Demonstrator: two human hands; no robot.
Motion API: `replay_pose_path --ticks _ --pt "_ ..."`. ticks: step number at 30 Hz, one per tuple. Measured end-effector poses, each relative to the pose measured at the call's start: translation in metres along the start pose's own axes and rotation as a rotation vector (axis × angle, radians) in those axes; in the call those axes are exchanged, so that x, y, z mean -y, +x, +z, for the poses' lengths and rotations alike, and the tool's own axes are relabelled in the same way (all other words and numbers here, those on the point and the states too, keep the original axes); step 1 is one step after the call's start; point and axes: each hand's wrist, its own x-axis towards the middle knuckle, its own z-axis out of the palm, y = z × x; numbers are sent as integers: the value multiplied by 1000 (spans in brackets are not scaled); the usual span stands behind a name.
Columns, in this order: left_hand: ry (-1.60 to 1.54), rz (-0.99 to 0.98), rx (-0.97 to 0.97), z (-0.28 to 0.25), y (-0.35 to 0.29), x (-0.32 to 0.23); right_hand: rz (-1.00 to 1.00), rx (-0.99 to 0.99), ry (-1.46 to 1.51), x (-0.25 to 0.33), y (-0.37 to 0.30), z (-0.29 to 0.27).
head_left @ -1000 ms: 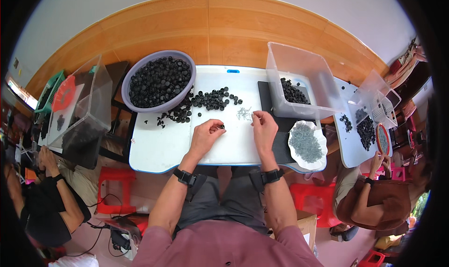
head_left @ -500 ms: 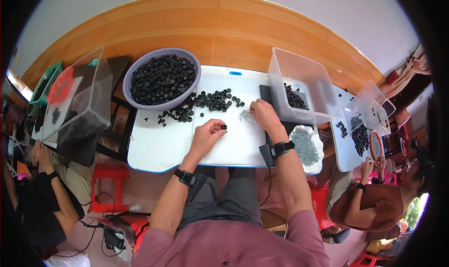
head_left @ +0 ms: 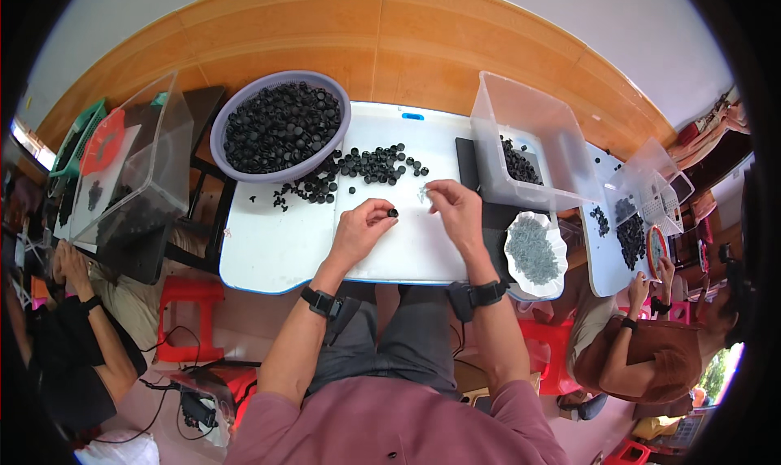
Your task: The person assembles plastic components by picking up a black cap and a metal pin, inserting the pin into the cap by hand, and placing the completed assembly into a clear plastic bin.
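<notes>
Fingertips of the left hand (head_left: 358, 231) pinch a black cap (head_left: 394, 213); the right hand's (head_left: 457, 211) nearly meet, grip unclear, by small clear pieces (head_left: 423, 193) at its ten o'clock. From the left hand, loose caps (head_left: 378, 165) lie toward twelve, a purple basket (head_left: 333, 149) at eleven.

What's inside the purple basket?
The purple basket holds a heap of round black caps. The heap covers the basket's bottom; whatever lies beneath the top layer can't be seen.

Both hands (head_left: 358, 232) forward, apart, half-curled inward.
</notes>
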Motion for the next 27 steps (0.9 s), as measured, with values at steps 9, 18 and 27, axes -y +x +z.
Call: replay_pose_path --ticks 9,18,27 --pt "75 21 -4 3 -1 0 156 -2 308 -12 -37 41" --pt "232 153 -100 4 -1 6 122 -42 385 -12 -40 45" --pt "547 313 -202 9 -4 5 144 -65 374 -17 -40 43"
